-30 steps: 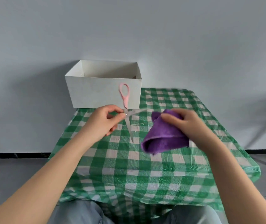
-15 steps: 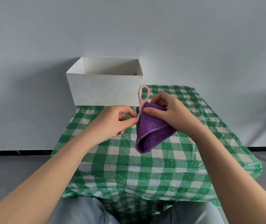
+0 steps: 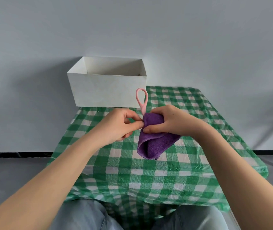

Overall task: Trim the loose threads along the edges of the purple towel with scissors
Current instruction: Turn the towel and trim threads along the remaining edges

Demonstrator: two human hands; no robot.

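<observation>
A folded purple towel (image 3: 154,143) hangs above the middle of the table, gripped near its top by my right hand (image 3: 169,122). My left hand (image 3: 120,125) holds the pink-handled scissors (image 3: 142,101) right against the towel's left edge. One pink handle loop sticks up between my hands. The blades are hidden behind the towel and my fingers. My left thumb and forefinger meet at the towel's edge.
The table wears a green and white checked cloth (image 3: 149,171). An open white box (image 3: 107,85) stands at the far left of the table, against the grey wall. My knees show below the table's front edge.
My hands came together: the scissors, held apart with blades showing a second ago, now sit against the towel's left edge, blades hidden. The towel has shifted slightly left and up.
</observation>
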